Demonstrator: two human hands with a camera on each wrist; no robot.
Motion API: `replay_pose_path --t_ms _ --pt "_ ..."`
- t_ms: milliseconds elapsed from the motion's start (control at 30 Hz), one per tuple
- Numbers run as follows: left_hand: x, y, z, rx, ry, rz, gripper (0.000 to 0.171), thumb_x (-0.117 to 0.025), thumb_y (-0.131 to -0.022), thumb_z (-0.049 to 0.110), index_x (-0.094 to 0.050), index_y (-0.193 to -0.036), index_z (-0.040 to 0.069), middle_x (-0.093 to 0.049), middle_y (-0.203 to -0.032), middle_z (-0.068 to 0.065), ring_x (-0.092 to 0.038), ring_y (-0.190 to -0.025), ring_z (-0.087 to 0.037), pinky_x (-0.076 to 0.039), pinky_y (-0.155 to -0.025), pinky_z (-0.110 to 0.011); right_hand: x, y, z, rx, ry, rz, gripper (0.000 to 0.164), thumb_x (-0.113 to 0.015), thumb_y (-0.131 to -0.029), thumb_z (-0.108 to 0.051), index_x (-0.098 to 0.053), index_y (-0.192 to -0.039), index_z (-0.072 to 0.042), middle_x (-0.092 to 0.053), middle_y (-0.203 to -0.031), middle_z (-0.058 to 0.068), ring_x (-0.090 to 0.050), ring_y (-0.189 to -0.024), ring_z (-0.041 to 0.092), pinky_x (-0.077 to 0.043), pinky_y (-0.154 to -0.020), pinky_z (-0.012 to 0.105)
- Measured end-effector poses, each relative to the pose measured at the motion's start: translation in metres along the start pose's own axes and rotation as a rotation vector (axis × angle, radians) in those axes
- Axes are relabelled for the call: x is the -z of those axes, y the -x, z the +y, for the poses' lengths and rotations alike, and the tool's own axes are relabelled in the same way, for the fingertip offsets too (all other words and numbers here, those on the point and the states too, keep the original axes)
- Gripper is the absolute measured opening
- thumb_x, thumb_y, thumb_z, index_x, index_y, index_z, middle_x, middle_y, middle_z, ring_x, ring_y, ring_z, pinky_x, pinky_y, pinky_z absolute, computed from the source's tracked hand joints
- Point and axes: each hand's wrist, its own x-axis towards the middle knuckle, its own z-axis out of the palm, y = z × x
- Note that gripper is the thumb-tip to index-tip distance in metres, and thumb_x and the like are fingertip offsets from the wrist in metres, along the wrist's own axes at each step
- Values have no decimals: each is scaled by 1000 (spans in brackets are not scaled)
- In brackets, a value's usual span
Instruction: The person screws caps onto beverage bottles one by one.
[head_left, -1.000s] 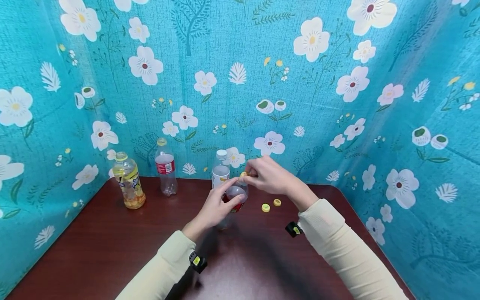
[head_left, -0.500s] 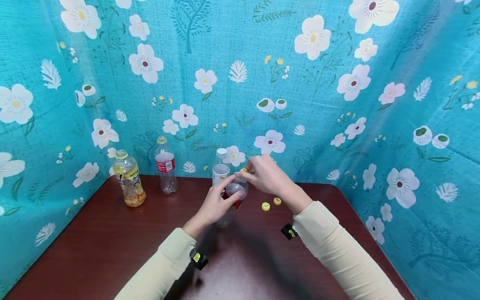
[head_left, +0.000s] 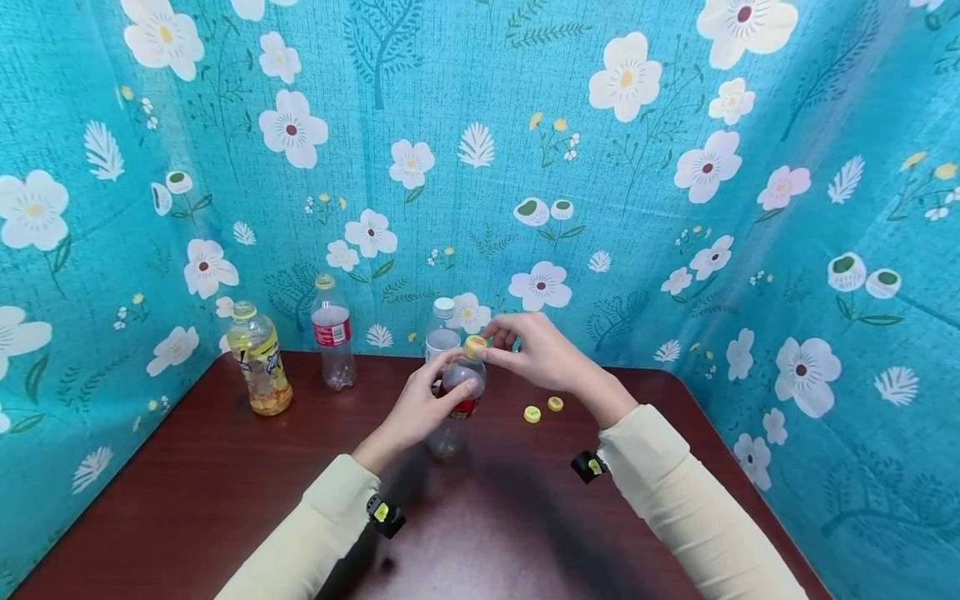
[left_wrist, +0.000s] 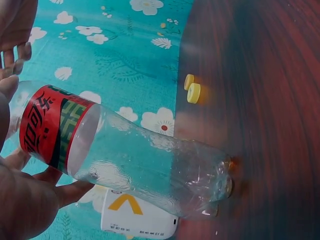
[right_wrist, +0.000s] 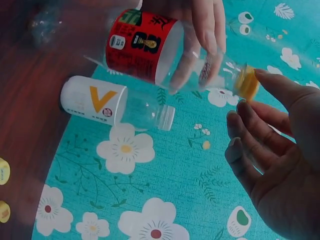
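Observation:
A clear plastic soda bottle (head_left: 460, 397) with a red label stands nearly upright on the table, its base at the tabletop. My left hand (head_left: 417, 410) grips it round its upper part, with fingers behind and thumb in front. On the neck sits a yellow bottle cap (head_left: 476, 345). My right hand (head_left: 542, 353) holds that cap at its edge between thumb and index finger; in the right wrist view the other fingers (right_wrist: 245, 162) extend below it. Just behind is a white-capped bottle (right_wrist: 95, 100) with a white label, partly hidden in the head view.
Two loose yellow caps (head_left: 532, 414) lie on the dark wooden table (head_left: 225, 500), right of the bottle. A yellow-labelled bottle (head_left: 258, 358) and an uncapped-looking red-labelled bottle (head_left: 332, 333) stand at the back left. A flowered curtain (head_left: 480, 233) surrounds the table's far sides.
The left hand and bottle neck have shifted slightly left. The yellow cap, earlier mostly covered by the right hand, now shows on top, and the right fingers have loosened a little.

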Motion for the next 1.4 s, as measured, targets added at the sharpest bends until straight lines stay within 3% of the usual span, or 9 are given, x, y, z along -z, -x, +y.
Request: replay_pose_path --t_ms 233,400,567,833,1167,1400 --pt "14 -4 -1 -16 0 31 50 -72 -97 34 -52 -142 23 -61 -133 -10 -64 -110 -30 -58 -89 -49 9 7 5 4 4 -32 16 -71 -98 -25 -74 -107 -12 -69 -88 -8 -62 -81 10 -54 -73 33" --pt "28 -8 4 -42 -15 56 52 -71 -98 27 -50 -143 15 -57 -138 -15 -61 -121 -36 -52 -99 -56 11 14 17 -10 17 -44 10 -72 -98 -24 -76 -100 -15 -69 -84 -10 -63 -79 9 -55 -73 33" --pt "43 -15 1 -46 -39 99 53 -72 -98 28 -49 -142 13 -55 -140 -15 -61 -123 -34 -50 -103 -56 8 27 37 -53 64 -61 12 -70 -98 -26 -76 -99 -15 -67 -81 -8 -60 -76 9 -52 -71 34" --pt "60 -26 -6 10 -73 155 55 -70 -99 29 -46 -145 9 -50 -145 -18 -51 -133 -40 -44 -108 -59 -5 43 76 -146 120 -114 12 -70 -99 -25 -74 -99 -14 -62 -76 -7 -55 -66 11 -46 -64 33" --pt "67 -50 -18 70 -93 270 58 -69 -99 33 -44 -145 9 -52 -142 -15 -43 -139 -34 -35 -116 -56 -22 56 109 -220 102 -169 10 -69 -98 -20 -74 -101 -11 -63 -79 -5 -56 -69 15 -47 -63 33" --pt "72 -66 -34 109 -112 329 60 -68 -99 35 -42 -146 9 -52 -144 -14 -42 -141 -32 -34 -117 -55 -38 60 131 -267 169 -177 20 -71 -96 -21 -70 -112 -8 -66 -101 5 -61 -91 21 -54 -78 41"
